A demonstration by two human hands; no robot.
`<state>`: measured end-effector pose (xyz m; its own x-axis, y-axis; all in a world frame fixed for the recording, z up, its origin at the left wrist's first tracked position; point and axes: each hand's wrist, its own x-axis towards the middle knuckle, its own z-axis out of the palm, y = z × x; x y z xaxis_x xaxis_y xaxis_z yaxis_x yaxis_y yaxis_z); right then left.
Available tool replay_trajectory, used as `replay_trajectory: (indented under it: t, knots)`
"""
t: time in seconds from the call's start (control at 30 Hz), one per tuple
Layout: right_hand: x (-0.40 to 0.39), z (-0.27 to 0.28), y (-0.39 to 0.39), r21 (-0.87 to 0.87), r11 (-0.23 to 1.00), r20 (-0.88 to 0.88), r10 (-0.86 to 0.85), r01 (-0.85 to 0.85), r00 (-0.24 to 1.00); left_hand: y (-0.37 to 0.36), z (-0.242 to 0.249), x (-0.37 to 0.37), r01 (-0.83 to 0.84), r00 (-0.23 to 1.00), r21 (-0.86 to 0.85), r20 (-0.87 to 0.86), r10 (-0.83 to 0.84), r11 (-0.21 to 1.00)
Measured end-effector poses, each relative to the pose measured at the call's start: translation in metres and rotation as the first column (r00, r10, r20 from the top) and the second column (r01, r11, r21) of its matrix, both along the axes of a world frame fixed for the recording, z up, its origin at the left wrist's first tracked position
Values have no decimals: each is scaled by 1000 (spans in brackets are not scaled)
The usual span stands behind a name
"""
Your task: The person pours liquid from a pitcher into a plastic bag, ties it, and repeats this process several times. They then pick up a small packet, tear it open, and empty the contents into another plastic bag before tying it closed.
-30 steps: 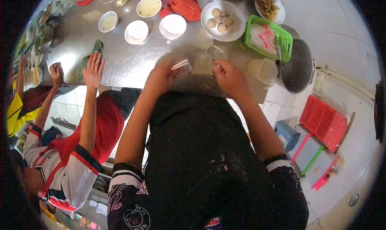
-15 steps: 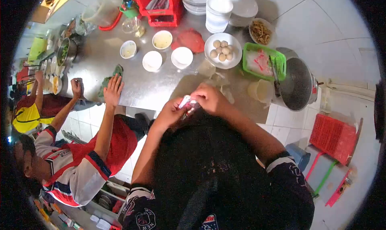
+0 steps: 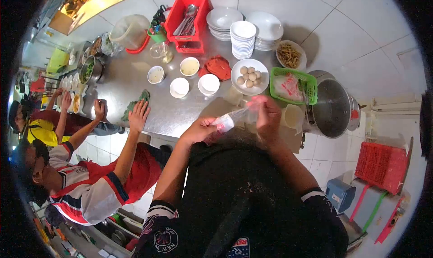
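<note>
My left hand is closed round the lower end of a clear plastic bag with something white and pinkish in it. My right hand is raised to the right, fingers pinched on the bag's upper end, slightly blurred. Between the two hands the film is stretched at a slant, close to my black apron. Just beyond them lies a white plate of round beige balls. Beside my right hand stands a translucent pitcher. What exactly the bag holds is hard to make out.
A green basket and a big metal pot stand to the right. Small white bowls, a red cloth or bag and stacked dishes occupy the table's far side. A co-worker's hand rests on a green cloth.
My right hand has moved right, away from my left, drawing the plastic bag out between them. The view has tilted a little. The co-worker's hand stays on the cloth.
</note>
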<state>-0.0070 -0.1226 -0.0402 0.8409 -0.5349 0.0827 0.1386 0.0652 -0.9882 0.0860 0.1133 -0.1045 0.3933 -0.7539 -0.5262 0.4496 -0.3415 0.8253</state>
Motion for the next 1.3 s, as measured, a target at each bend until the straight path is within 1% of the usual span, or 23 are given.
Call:
replay_trajectory:
  t: [0.13, 0.17, 0.2, 0.23, 0.27, 0.3, 0.33, 0.37, 0.4, 0.43, 0.6, 0.7, 0.77, 0.83, 0.87, 0.93, 1.0, 1.03, 1.07, 1.13, 1.17, 1.23, 1.3]
  knots:
    - [5, 2, -41, -97, 967, -10, -237, 235, 972, 7, -20, 14, -17, 1000, 85, 2, 17, 996]
    - [5, 10, -47, -95, 979, -23, -182, 179, 983, 11, -40, 14, -44, 967, 118, 256, 13, 992]
    - [4, 17, -50, -91, 989, -40, -121, 117, 992, 8, -45, 16, -37, 966, 117, 260, 5, 992]
    - [2, 22, -51, -90, 989, -38, -125, 121, 991, 7, -51, 17, -36, 622, 223, 768, -152, 974]
    - [0, 25, -51, -118, 991, -142, -84, 68, 986, 8, -56, 17, -99, 36, 305, 952, -303, 947]
    - [-2, 27, -50, -140, 990, -245, -46, 12, 968, -3, -33, 2, -271, 126, 448, 894, -430, 852]
    - [0, 27, -52, -145, 989, -237, -57, 22, 970, -19, -15, 6, -267, 115, 442, 897, -427, 857]
    - [-2, 25, -45, -170, 985, -216, -16, -22, 976, -28, -1, 4, -137, 587, 160, 808, -49, 978]
    - [-6, 23, -35, -192, 979, -202, 33, -73, 979, -37, 18, -2, -186, 903, -167, 359, 236, 968]
    - [-9, 21, -26, -214, 968, -190, 89, -130, 978, -56, 60, -12, -292, 924, -352, 135, 357, 889]
    - [-9, 16, -3, 206, 941, -154, 301, -268, 941, -64, 80, -6, -264, 893, -253, 301, 335, 931]
    - [-17, 29, -16, 98, 943, -71, 326, -319, 943, -55, 116, -3, -91, 602, -16, 795, 68, 996]
    - [-19, 72, -12, -130, 877, -345, 397, -462, 850, -57, 134, -1, 45, 528, -3, 849, -22, 999]
    - [-15, 62, -16, -290, 808, -435, 366, -513, 822, -64, 137, -8, 166, 437, 30, 894, -101, 986]
    - [-12, 58, -15, -443, 678, -506, 352, -587, 787, -67, 136, -10, 118, 380, -7, 924, -38, 993]
    - [-13, 52, -10, -412, 768, -461, 290, -491, 839, -70, 139, -18, 74, 318, -43, 948, 17, 996]
    - [-14, 37, -6, -336, 896, -280, 199, -290, 939, -70, 142, -34, -338, 265, -35, 955, 131, 941]
    - [-16, 34, -5, -329, 897, -281, 204, -294, 938, -64, 143, -40, -321, 539, 57, 832, 133, 945]
    - [-17, 33, -2, -274, 917, -258, 220, -290, 941, -65, 141, -41, -331, 540, 65, 831, 132, 942]
    - [-20, 31, 6, -209, 926, -233, 264, -314, 936, -71, 132, -43, -237, 891, 64, 412, 190, 969]
    - [-20, 29, 9, -230, 905, -247, 301, -357, 921, -70, 120, -42, -293, 922, 35, 275, 273, 955]
    - [-17, 22, 10, -251, 881, -250, 341, -401, 906, -61, 99, -38, -269, 909, -28, 323, 264, 963]
    - [-16, 10, 7, -55, 876, -320, 439, -479, 840, -56, 88, -36, -258, 890, -123, 355, 285, 958]
